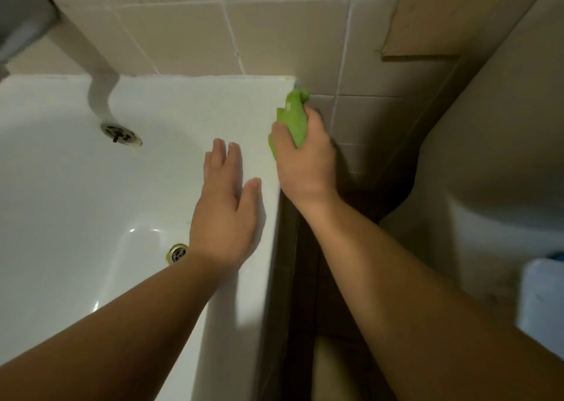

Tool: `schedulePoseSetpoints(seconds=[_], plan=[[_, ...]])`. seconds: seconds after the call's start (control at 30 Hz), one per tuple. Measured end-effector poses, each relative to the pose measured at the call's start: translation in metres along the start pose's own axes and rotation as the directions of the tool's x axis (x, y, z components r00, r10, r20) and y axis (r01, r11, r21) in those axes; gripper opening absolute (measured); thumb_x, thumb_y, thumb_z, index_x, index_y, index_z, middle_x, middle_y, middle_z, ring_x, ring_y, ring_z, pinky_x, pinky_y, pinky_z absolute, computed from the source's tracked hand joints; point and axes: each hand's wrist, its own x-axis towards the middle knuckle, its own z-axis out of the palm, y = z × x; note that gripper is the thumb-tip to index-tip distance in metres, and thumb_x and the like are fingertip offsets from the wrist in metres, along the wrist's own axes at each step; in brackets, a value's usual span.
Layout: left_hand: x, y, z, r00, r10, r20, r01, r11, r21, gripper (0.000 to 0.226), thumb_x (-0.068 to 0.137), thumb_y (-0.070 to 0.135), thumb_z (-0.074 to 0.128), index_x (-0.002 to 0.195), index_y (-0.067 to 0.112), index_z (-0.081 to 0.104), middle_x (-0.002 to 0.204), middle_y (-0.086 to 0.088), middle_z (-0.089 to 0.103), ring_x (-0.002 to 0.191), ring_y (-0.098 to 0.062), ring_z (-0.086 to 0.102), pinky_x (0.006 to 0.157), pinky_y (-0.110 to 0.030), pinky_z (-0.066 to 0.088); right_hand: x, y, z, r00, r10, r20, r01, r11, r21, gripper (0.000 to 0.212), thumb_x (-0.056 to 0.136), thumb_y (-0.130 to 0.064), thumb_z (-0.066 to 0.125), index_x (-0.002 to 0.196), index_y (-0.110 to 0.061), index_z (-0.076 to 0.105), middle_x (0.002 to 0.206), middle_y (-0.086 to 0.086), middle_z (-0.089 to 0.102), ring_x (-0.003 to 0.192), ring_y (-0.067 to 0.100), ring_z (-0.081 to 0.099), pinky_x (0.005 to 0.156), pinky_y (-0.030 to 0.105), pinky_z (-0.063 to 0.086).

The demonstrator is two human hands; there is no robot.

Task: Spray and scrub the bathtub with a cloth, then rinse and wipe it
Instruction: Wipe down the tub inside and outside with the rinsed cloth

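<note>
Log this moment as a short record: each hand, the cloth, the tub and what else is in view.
left hand: flat, fingers straight, resting on the tub rim
right hand: grips the cloth at the rim's outer edge near the corner
cloth: green, bunched, against the rim's outer edge
tub: white, glossy
drain: in the tub floor, open
overflow: round metal fitting on the end wall
wall: beige tiles
spray bottle: none in view

L hand (224, 214) flat, fingers straight, palm down; R hand (302, 159) curled in a tight grip; both forearms extended.
</note>
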Motion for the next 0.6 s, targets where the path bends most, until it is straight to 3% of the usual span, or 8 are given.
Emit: schedulePoseSetpoints(seconds=[0.1, 0.17, 0.3, 0.37, 0.43, 0.53, 0.6], plan=[[-0.015, -0.003, -0.001, 0.998, -0.06, 0.024, 0.062, 0.994, -0.089, 0.065, 0.111, 0.038, 0.038, 0.166, 0.027, 0.005, 0.171, 0.016, -0.005, 0.153, 0.006, -0.008, 0.105, 0.005, -0.004, -0.066, 0.013, -0.01, 0.998, 0.048, 0.038, -0.047, 0.999, -0.02, 0.062, 0.088, -0.053, 0.058, 0.144, -0.03, 0.052, 0.129, 0.001, 0.06, 0.112, 0.018, 0.063, 0.098, 0.042, 0.054], [-0.031, -0.005, -0.002, 0.987, -0.154, 0.04, 0.159, 0.969, -0.189, 0.067, 0.11, 0.04, 0.041, 0.166, 0.028, 0.006, 0.17, 0.018, 0.006, 0.15, 0.008, 0.004, 0.115, -0.006, 0.008, -0.09, 0.019, -0.013, 0.996, 0.07, 0.053, -0.069, 0.997, -0.02, 0.067, 0.084, -0.056, 0.057, 0.146, -0.031, 0.05, 0.131, -0.001, 0.059, 0.115, 0.016, 0.062, 0.1, 0.042, 0.054], [-0.061, -0.015, -0.006, 0.963, -0.262, 0.062, 0.269, 0.928, -0.256, 0.063, 0.107, 0.053, 0.04, 0.164, 0.031, 0.024, 0.159, 0.024, 0.032, 0.147, 0.0, 0.03, 0.117, -0.023, 0.023, -0.068, 0.01, -0.009, 0.996, 0.094, -0.001, -0.093, 0.994, -0.062, 0.064, 0.08, -0.06, 0.057, 0.137, -0.03, 0.058, 0.119, 0.0, 0.066, 0.106, 0.02, 0.066, 0.096, 0.045, 0.055], [-0.069, -0.018, -0.007, 0.958, -0.278, 0.075, 0.288, 0.92, -0.267, 0.061, 0.107, 0.056, 0.038, 0.162, 0.032, 0.029, 0.161, 0.017, 0.038, 0.149, -0.008, 0.035, 0.12, -0.029, 0.027, -0.057, 0.009, -0.005, 0.996, 0.092, -0.015, -0.092, 0.994, -0.055, 0.066, 0.078, -0.065, 0.055, 0.133, -0.028, 0.06, 0.115, 0.003, 0.067, 0.104, 0.022, 0.067, 0.095, 0.047, 0.055], [-0.077, -0.015, -0.009, 0.944, -0.318, 0.088, 0.33, 0.906, -0.264, 0.059, 0.108, 0.053, 0.037, 0.162, 0.03, 0.029, 0.161, 0.014, 0.039, 0.15, -0.012, 0.035, 0.114, -0.024, 0.025, -0.063, 0.01, -0.005, 0.996, 0.093, -0.009, -0.093, 0.994, -0.056, 0.068, 0.077, -0.066, 0.055, 0.133, -0.028, 0.059, 0.115, 0.003, 0.067, 0.102, 0.022, 0.067, 0.095, 0.047, 0.056], [-0.094, -0.008, -0.012, 0.934, -0.346, 0.087, 0.356, 0.901, -0.246, 0.054, 0.109, 0.046, 0.036, 0.16, 0.027, 0.033, 0.153, 0.014, 0.047, 0.145, -0.012, 0.038, 0.103, -0.018, 0.021, -0.096, 0.011, -0.011, 0.994, 0.112, 0.007, -0.111, 0.991, -0.071, 0.06, 0.086, -0.053, 0.063, 0.139, -0.024, 0.057, 0.12, 0.005, 0.066, 0.104, 0.021, 0.066, 0.094, 0.043, 0.056], [-0.109, -0.005, -0.015, 0.934, -0.344, 0.094, 0.357, 0.902, -0.243, 0.049, 0.11, 0.043, 0.036, 0.157, 0.027, 0.038, 0.134, 0.029, 0.055, 0.128, -0.001, 0.045, 0.097, -0.014, 0.023, -0.121, 0.015, -0.015, 0.99, 0.137, 0.025, -0.134, 0.987, -0.092, 0.059, 0.091, -0.043, 0.068, 0.145, -0.023, 0.053, 0.128, 0.005, 0.062, 0.111, 0.023, 0.063, 0.098, 0.043, 0.053]])
